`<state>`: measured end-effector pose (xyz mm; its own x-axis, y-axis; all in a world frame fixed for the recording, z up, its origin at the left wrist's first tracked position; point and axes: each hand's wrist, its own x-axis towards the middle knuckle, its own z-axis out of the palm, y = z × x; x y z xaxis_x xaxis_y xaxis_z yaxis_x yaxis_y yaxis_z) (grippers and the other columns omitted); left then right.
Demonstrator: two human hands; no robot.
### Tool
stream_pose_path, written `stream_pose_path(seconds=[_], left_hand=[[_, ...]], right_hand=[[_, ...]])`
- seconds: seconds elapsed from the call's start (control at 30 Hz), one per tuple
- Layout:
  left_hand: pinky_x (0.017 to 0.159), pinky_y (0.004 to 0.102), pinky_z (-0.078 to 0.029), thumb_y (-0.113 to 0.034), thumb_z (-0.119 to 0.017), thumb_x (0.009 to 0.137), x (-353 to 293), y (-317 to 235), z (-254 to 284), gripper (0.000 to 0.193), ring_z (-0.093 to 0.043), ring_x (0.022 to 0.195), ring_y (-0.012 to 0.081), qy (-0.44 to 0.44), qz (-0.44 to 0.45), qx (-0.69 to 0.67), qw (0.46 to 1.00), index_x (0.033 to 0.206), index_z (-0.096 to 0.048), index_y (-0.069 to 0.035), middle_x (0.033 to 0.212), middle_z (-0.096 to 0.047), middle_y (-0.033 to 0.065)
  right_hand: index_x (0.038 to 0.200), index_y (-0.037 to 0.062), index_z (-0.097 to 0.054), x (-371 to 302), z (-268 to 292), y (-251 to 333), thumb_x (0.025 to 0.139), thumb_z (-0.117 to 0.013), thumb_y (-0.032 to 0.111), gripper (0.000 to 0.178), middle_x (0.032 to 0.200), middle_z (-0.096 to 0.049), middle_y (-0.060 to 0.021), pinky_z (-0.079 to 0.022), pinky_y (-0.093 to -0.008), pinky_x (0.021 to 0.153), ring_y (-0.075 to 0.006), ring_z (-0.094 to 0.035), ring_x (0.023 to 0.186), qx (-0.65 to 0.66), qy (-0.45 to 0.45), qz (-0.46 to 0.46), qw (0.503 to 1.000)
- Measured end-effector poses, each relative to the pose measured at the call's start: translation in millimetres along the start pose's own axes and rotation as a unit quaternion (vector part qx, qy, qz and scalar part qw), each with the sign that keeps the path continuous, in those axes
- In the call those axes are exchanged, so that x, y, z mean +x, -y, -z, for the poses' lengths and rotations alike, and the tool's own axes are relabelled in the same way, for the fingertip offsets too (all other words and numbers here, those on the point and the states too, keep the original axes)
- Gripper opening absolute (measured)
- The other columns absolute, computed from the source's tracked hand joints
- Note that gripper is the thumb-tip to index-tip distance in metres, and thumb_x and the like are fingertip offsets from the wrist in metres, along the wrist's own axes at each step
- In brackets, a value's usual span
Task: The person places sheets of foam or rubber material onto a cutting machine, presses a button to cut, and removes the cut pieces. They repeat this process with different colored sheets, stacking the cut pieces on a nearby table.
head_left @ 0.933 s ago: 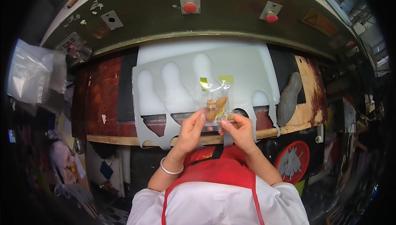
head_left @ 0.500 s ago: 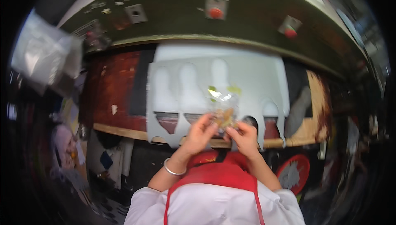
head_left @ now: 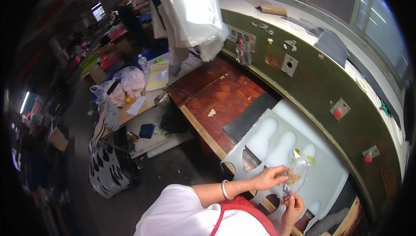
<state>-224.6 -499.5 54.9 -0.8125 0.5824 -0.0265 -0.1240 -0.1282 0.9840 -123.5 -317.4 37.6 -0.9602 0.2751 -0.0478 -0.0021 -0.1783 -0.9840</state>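
Observation:
A small clear plastic bag [head_left: 300,169] with yellow-green marks and brownish contents is held between my two hands. My left hand [head_left: 274,177] pinches its side, thumb and fingers closed. The fingers of my right hand [head_left: 294,207] close on the gathered lower end of the bag. Beneath them lies a pale grey sheet [head_left: 331,173] with several sole-shaped cutouts, through which a white surface and a dark reddish one show. What exactly is inside the bag is too blurred to tell.
A green machine beam [head_left: 303,86] with red buttons runs behind the sheet. To the left is a red-brown board [head_left: 208,88] with a wooden edge. White plastic [head_left: 195,15] hangs above it. A side table further left carries a pink bag [head_left: 131,81] and a water bottle [head_left: 143,63].
My view has swung to the left, bringing in the side table and the room beyond. Both hands still hold the clear bag over the grey sheet.

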Motion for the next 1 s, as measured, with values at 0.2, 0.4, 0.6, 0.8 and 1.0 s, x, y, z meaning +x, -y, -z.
stream_pose_path(seconds=[0.2,0.4,0.6,0.8,1.0], left_hand=[[0.068,0.0221,-0.047,-0.015,-0.056,0.094,18.2,-23.1,29.8,0.032,-0.053,0.077,0.0055,-0.059,-0.065,0.008,0.996,0.122,-0.051,0.001,0.093,-0.060,0.0017],[0.076,0.0267,-0.048,-0.012,-0.052,0.096,54.1,-83.1,54.4,0.033,-0.060,0.094,0.0136,-0.076,-0.139,0.039,0.987,0.125,-0.049,0.003,0.112,-0.062,0.0089],[0.079,0.0282,-0.047,-0.014,-0.051,0.095,87.4,-113.8,62.5,0.043,-0.057,0.106,0.0150,-0.032,-0.173,0.007,0.984,0.134,-0.042,0.003,0.123,-0.057,0.0091],[0.073,0.0254,-0.048,-0.007,-0.053,0.093,123.6,-141.7,60.5,0.037,-0.056,0.084,0.0098,-0.061,-0.219,0.040,0.973,0.127,-0.048,0.006,0.104,-0.062,0.0070],[0.068,0.0200,-0.044,-0.006,-0.055,0.093,213.5,-199.3,81.8,0.033,-0.053,0.076,0.0059,-0.060,-0.286,0.127,0.948,0.124,-0.050,0.004,0.094,-0.064,0.0038]], right_hand=[[0.094,-0.0058,-0.064,-7.4,12.2,12.8,0.090,-0.059,0.004,0.012,0.076,-0.063,-0.0084,-0.053,-0.0266,0.060,-0.0141,-0.061,0.064,-0.039,-0.051,-0.010,0.998],[0.094,-0.0048,-0.064,-33.1,36.8,18.7,0.092,-0.059,0.008,0.014,0.074,-0.064,-0.0092,-0.053,-0.0267,0.059,-0.0154,-0.062,0.063,-0.030,-0.138,0.015,0.990],[0.095,-0.0045,-0.063,-63.2,59.4,17.1,0.092,-0.057,0.006,0.012,0.073,-0.062,-0.0077,-0.053,-0.0259,0.060,-0.0147,-0.061,0.063,-0.016,-0.211,0.011,0.977],[0.095,-0.0035,-0.063,-79.6,73.4,14.9,0.093,-0.057,0.009,0.014,0.073,-0.063,-0.0077,-0.053,-0.0255,0.059,-0.0140,-0.062,0.062,0.026,-0.277,0.008,0.961],[0.095,-0.0037,-0.063,-74.3,73.4,21.1,0.092,-0.058,0.010,0.014,0.073,-0.063,-0.0083,-0.053,-0.0255,0.057,-0.0145,-0.062,0.061,-0.004,-0.267,-0.006,0.964]])
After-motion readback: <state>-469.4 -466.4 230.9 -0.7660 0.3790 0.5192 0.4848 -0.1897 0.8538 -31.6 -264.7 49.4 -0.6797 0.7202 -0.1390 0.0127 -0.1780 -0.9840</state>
